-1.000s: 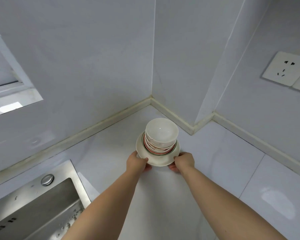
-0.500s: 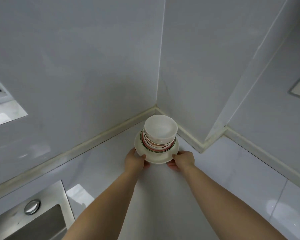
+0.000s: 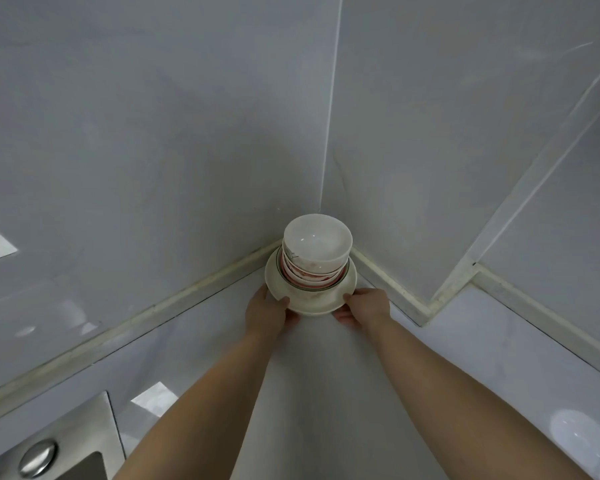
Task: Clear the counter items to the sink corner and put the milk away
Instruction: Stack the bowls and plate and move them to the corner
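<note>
Both hands gripped a white plate (image 3: 281, 289) near frame centre: left hand (image 3: 265, 311) on its left rim, right hand (image 3: 368, 304) on its right. Stacked bowls (image 3: 316, 251) sat on it, tucked into the wall corner. A steel sink (image 3: 49, 445) showed lower left.

The white counter (image 3: 482, 341) meets 2 walls (image 3: 153, 168) in a corner — a plate (image 3: 312, 301) of bowls (image 3: 317, 244) there, a sink (image 3: 49, 441) at left.

The left hand (image 3: 267, 311) and right hand (image 3: 366, 306) are showing bare; behind them, the left forearm (image 3: 201, 403) and right forearm (image 3: 465, 393) are showing uncovered too.
</note>
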